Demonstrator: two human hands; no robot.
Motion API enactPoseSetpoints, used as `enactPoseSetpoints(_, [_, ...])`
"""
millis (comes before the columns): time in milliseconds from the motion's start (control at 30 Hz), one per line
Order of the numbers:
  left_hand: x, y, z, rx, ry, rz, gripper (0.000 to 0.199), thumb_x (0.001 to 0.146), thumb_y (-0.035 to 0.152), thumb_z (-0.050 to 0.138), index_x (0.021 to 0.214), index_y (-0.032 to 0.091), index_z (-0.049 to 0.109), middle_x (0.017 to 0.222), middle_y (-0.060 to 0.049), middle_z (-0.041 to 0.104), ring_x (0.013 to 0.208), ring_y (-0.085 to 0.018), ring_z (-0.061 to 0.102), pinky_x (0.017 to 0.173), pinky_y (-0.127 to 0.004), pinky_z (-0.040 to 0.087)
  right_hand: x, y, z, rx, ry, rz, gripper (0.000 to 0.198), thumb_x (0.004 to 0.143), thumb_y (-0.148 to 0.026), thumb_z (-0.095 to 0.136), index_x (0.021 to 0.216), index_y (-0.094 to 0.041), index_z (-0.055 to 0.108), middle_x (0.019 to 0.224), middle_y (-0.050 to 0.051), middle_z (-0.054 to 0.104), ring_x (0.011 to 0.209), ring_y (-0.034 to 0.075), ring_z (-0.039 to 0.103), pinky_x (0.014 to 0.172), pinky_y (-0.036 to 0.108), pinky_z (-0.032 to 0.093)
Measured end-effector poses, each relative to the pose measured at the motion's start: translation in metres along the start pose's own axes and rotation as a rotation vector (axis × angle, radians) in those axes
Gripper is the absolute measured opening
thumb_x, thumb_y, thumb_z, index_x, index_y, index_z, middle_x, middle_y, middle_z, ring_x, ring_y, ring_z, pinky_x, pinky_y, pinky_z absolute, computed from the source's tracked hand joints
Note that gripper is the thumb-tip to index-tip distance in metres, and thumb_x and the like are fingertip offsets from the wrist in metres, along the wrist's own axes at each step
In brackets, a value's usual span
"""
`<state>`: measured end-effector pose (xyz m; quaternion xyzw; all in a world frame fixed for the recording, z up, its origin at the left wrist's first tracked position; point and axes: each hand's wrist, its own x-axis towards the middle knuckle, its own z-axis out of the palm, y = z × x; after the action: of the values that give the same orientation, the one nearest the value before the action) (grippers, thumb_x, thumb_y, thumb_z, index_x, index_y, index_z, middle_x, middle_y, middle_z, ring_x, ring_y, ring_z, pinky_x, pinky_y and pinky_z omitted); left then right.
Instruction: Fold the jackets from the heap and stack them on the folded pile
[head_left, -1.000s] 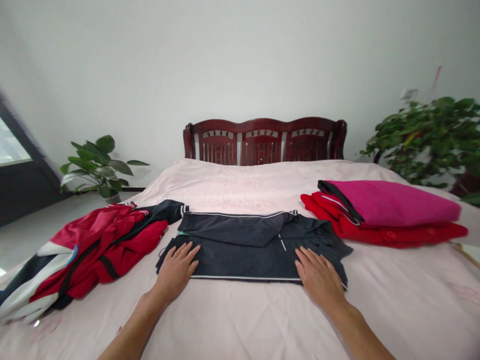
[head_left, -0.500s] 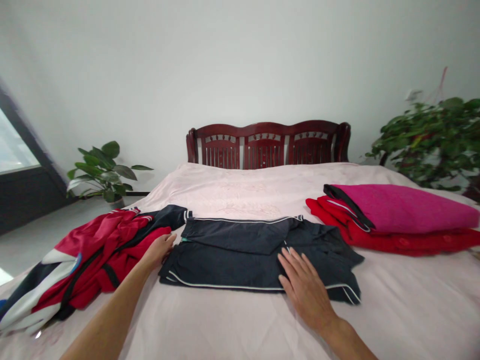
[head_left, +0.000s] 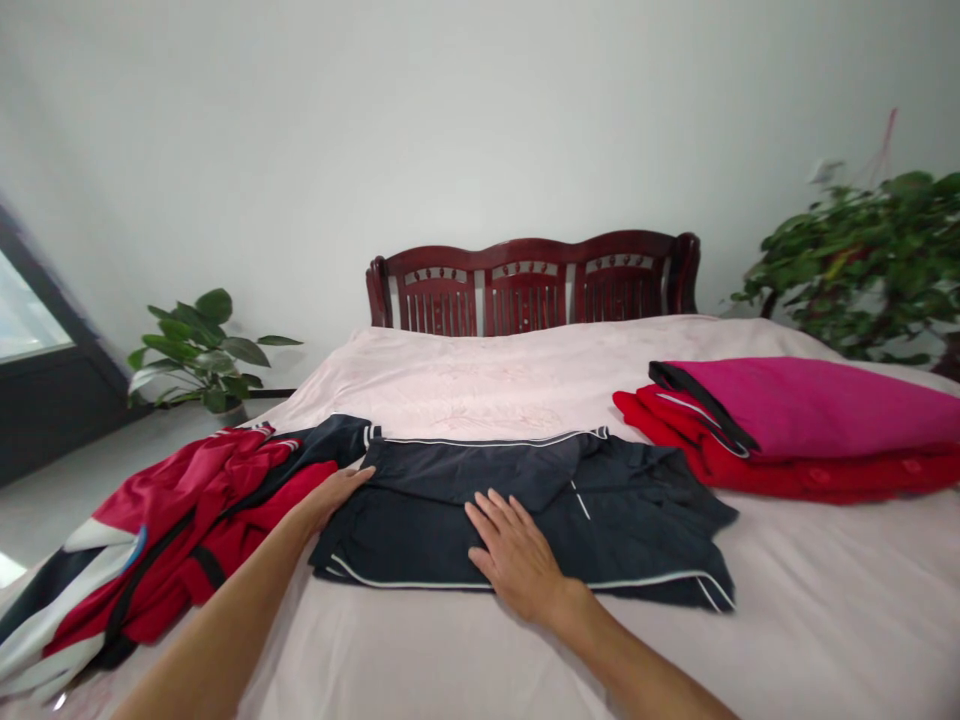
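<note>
Folded dark navy track pants with white piping lie across the bed in front of me. My left hand is at their left end, its thumb side over the top of the cloth and the other fingers mostly hidden at the edge. Spread flat on the middle of the pants is my right hand, palm down. A loose red, white and navy jacket lies just left of my left hand, heaped and unfolded.
On the right, a folded magenta garment with black trim rests on a folded red garment. A pale pink sheet covers the bed below a dark wooden headboard. Potted plants flank the bed.
My right hand has slid left from the right part of the track pants to their middle. My left hand has moved slightly right, onto the pants' left end.
</note>
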<state>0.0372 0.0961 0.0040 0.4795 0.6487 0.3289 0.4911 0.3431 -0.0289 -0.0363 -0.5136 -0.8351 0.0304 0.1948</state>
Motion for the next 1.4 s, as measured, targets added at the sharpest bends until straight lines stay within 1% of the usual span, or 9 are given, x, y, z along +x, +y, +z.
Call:
enactPoseSetpoints(233, [0.002, 0.02, 0.002, -0.007, 0.013, 0.109, 0.019, 0.076, 0.031, 0.067, 0.088, 0.018, 0.061, 0.075, -0.003, 0.072, 0.066, -0.02, 0.07, 0.066, -0.032, 0.058, 0.013, -0.009, -0.001, 0.371, 0.056, 0.163, 0.044, 0.094, -0.031, 0.048, 0.135, -0.021, 0.058, 0.145, 0.011, 0.052, 0.138, 0.028, 0.041, 0.118, 0.049, 0.025])
enactPoseSetpoints(367, [-0.003, 0.05, 0.013, 0.081, 0.027, 0.189, 0.022, 0.073, 0.028, 0.07, 0.088, 0.016, 0.06, 0.066, 0.002, 0.066, 0.059, -0.017, 0.065, 0.057, -0.026, 0.052, 0.049, -0.034, -0.019, 1.119, 0.075, 0.408, 0.051, 0.093, -0.045, 0.048, 0.14, -0.027, 0.048, 0.139, 0.01, 0.055, 0.123, 0.025, 0.052, 0.094, 0.043, 0.052])
enactPoseSetpoints(467, [-0.02, 0.073, 0.036, 0.126, -0.01, 0.203, 0.031, 0.074, 0.028, 0.07, 0.1, 0.014, 0.059, 0.052, 0.007, 0.057, 0.044, -0.012, 0.054, 0.046, -0.022, 0.044, 0.08, -0.052, -0.03, 1.566, -0.02, 0.522, 0.058, 0.09, -0.06, 0.049, 0.141, -0.033, 0.04, 0.143, 0.009, 0.048, 0.117, 0.026, 0.055, 0.069, 0.037, 0.058])
enactPoseSetpoints(633, [-0.057, 0.092, 0.085, 0.067, -0.191, 0.151, 0.041, 0.085, 0.037, 0.06, 0.119, 0.014, 0.054, 0.054, 0.005, 0.056, 0.044, -0.012, 0.057, 0.049, -0.024, 0.05, 0.111, -0.056, -0.032, 1.919, 0.013, 0.533, 0.042, 0.088, -0.057, 0.058, 0.111, -0.022, 0.056, 0.079, 0.0, 0.062, 0.064, 0.012, 0.059, 0.052, 0.023, 0.05])
enactPoseSetpoints(867, [-0.075, 0.091, 0.114, -0.039, -0.395, 0.158, 0.053, 0.087, 0.031, 0.054, 0.138, 0.016, 0.048, 0.068, 0.0, 0.063, 0.053, -0.01, 0.061, 0.057, -0.023, 0.053, 0.093, -0.021, -0.025, 1.874, 0.259, 0.572, 0.038, 0.066, -0.023, 0.078, 0.098, -0.02, 0.057, 0.056, -0.008, 0.057, 0.049, 0.012, 0.055, 0.049, 0.024, 0.048])
enactPoseSetpoints(967, [-0.065, 0.083, 0.117, 0.07, -0.311, 0.275, 0.048, 0.089, 0.034, 0.051, 0.131, 0.013, 0.056, 0.072, -0.005, 0.068, 0.057, -0.014, 0.064, 0.06, -0.029, 0.054, 0.078, 0.0, -0.034, 1.772, 0.283, 0.604, 0.037, 0.064, -0.017, 0.071, 0.099, -0.019, 0.06, 0.066, -0.003, 0.067, 0.059, 0.016, 0.064, 0.06, 0.03, 0.054])
enactPoseSetpoints(1067, [-0.056, 0.066, 0.125, 0.186, -0.125, 0.481, 0.044, 0.089, 0.034, 0.05, 0.128, 0.015, 0.06, 0.104, -0.012, 0.072, 0.097, -0.023, 0.068, 0.089, -0.038, 0.054, 0.063, 0.028, -0.045, 1.719, 0.246, 0.642, 0.039, 0.063, -0.014, 0.068, 0.101, -0.02, 0.063, 0.079, 0.001, 0.074, 0.071, 0.021, 0.07, 0.072, 0.037, 0.056])
enactPoseSetpoints(1200, [-0.059, 0.035, 0.15, 0.556, -0.035, 0.804, 0.052, 0.095, 0.043, 0.042, 0.139, 0.018, 0.052, 0.148, -0.013, 0.05, 0.14, -0.028, 0.04, 0.116, -0.046, 0.031, 0.046, 0.067, -0.054, 1.672, 0.187, 0.677, 0.041, 0.059, -0.011, 0.067, 0.099, -0.019, 0.064, 0.085, 0.004, 0.076, 0.077, 0.025, 0.072, 0.081, 0.043, 0.055])
enactPoseSetpoints(1400, [-0.087, 0.012, 0.194, 0.929, -0.047, 0.874, 0.061, 0.095, 0.056, 0.037, 0.15, 0.029, 0.039, 0.16, -0.011, 0.032, 0.148, -0.037, 0.023, 0.116, -0.06, 0.024, 0.026, 0.105, -0.054, 1.529, 0.174, 0.715, 0.04, 0.057, -0.01, 0.066, 0.096, -0.019, 0.064, 0.081, 0.004, 0.076, 0.072, 0.023, 0.072, 0.08, 0.043, 0.055])
